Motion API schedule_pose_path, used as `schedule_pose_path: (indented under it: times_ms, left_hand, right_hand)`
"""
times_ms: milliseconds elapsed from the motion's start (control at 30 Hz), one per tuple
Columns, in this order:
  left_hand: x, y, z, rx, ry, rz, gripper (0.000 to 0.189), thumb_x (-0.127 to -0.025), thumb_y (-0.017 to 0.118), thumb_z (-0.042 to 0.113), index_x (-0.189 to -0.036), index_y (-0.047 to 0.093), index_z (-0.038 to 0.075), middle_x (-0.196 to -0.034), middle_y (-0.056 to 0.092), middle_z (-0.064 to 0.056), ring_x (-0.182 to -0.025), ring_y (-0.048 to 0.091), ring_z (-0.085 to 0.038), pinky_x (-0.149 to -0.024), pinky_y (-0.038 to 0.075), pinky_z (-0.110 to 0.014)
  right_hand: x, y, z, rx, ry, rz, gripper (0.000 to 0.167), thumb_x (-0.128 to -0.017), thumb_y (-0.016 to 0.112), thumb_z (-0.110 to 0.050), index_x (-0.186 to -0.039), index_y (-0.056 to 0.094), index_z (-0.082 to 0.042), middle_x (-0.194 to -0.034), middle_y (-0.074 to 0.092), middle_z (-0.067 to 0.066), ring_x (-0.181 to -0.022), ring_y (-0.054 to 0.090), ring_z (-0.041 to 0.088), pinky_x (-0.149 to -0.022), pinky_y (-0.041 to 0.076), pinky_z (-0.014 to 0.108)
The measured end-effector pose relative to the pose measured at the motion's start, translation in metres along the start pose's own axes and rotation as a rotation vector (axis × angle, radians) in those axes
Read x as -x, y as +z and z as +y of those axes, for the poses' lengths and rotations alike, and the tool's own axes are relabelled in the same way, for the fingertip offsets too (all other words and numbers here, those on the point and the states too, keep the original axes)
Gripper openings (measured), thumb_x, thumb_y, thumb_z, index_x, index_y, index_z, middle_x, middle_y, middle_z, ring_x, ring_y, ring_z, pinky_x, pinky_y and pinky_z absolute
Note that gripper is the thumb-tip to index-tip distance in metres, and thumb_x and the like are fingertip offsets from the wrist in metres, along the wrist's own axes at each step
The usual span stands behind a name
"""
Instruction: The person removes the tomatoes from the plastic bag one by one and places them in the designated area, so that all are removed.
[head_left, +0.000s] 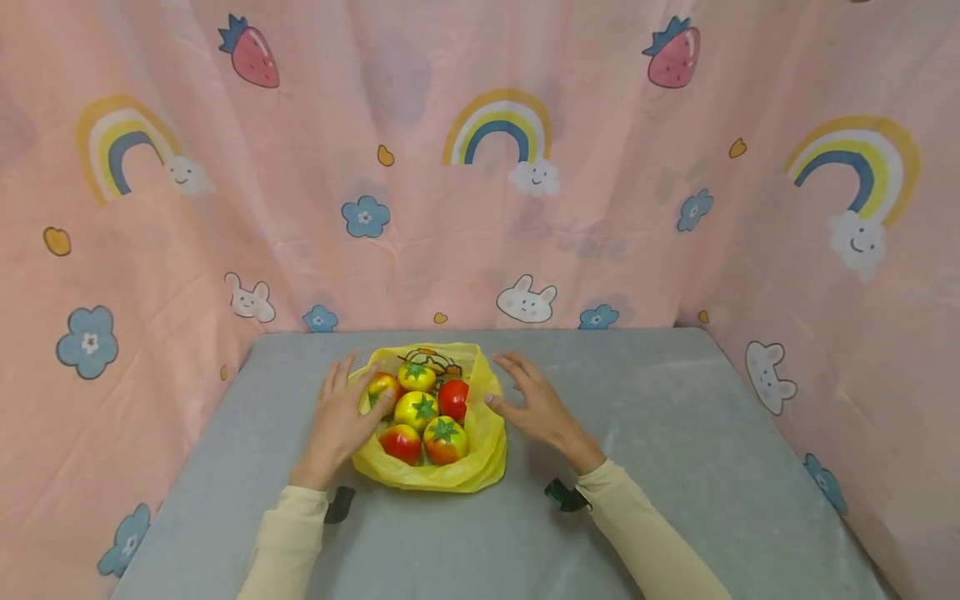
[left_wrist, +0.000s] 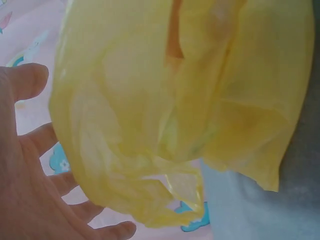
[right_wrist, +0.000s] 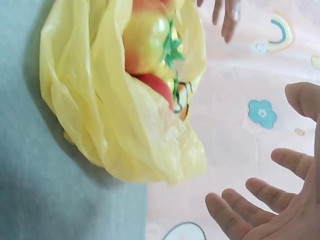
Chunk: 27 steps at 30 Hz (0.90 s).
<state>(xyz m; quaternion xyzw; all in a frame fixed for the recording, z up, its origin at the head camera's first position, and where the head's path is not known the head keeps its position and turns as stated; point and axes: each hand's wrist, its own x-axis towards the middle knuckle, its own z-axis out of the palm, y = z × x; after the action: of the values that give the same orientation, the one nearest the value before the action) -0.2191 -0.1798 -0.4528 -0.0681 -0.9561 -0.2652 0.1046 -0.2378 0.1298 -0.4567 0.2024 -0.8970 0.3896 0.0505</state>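
A yellow plastic bag (head_left: 480, 467) sits on the table with its mouth spread wide. Inside lie several tomatoes, among them a yellow tomato (head_left: 412, 412) with a green star-shaped top, a red tomato (head_left: 453, 400) and a red-and-yellow tomato (head_left: 446, 442). My left hand (head_left: 343, 421) is at the bag's left side, fingers spread and thumb over the rim; in the left wrist view its straight fingers overlap the bag's edge (left_wrist: 115, 130). On the other side, my right hand (head_left: 542, 410) has its fingers apart beside the bag. A gap shows between them in the right wrist view.
The grey table (head_left: 645, 417) extends on both sides of the bag. A pink curtain (head_left: 600, 217) printed with rainbows, strawberries and rabbits encloses the back and sides. Dark wrist devices (head_left: 566, 496) show below both wrists.
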Motion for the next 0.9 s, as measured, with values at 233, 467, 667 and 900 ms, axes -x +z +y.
schedule_pose_path:
  times_ms: [233, 467, 667, 900]
  left_hand:
    - [0.000, -0.001, -0.009, 0.101, -0.079, -0.059, 0.059, -0.097, 0.054, 0.044, -0.149, 0.044, 0.017, -0.165, 0.015, -0.016, -0.150, 0.011, -0.044, -0.115, 0.020, -0.070]
    - [0.000, 0.002, -0.021, 0.159, -0.148, -0.123, 0.060, -0.097, 0.054, 0.043, -0.151, 0.041, 0.021, -0.165, 0.013, -0.016, -0.149, 0.015, -0.045, -0.113, 0.024, -0.070]
    - [0.001, 0.004, -0.027, 0.192, -0.168, -0.167, 0.059, -0.097, 0.054, 0.042, -0.150, 0.042, 0.016, -0.163, 0.017, -0.020, -0.147, 0.021, -0.047, -0.114, 0.024, -0.068]
    - [0.001, 0.007, -0.032, 0.213, -0.168, -0.191, 0.062, -0.097, 0.057, 0.038, -0.151, 0.039, 0.013, -0.162, 0.025, -0.019, -0.147, 0.025, -0.045, -0.117, 0.024, -0.064]
  right_hand:
    - [0.002, 0.011, -0.008, -0.093, 0.027, -0.021, 0.061, -0.091, 0.067, -0.032, -0.145, 0.047, -0.011, -0.152, 0.041, 0.010, -0.131, 0.049, 0.033, -0.099, 0.053, 0.049]
    - [0.006, 0.023, -0.013, -0.155, 0.033, -0.042, 0.056, -0.091, 0.067, -0.028, -0.142, 0.050, -0.011, -0.148, 0.046, 0.011, -0.126, 0.055, 0.034, -0.097, 0.055, 0.049]
    - [0.009, 0.035, -0.013, -0.208, 0.040, -0.097, 0.055, -0.091, 0.067, -0.024, -0.141, 0.051, -0.011, -0.145, 0.050, 0.008, -0.124, 0.057, 0.031, -0.096, 0.055, 0.049]
    - [0.012, 0.045, -0.013, -0.269, 0.042, -0.156, 0.056, -0.091, 0.068, -0.024, -0.141, 0.050, -0.009, -0.147, 0.048, 0.011, -0.125, 0.057, 0.035, -0.097, 0.054, 0.052]
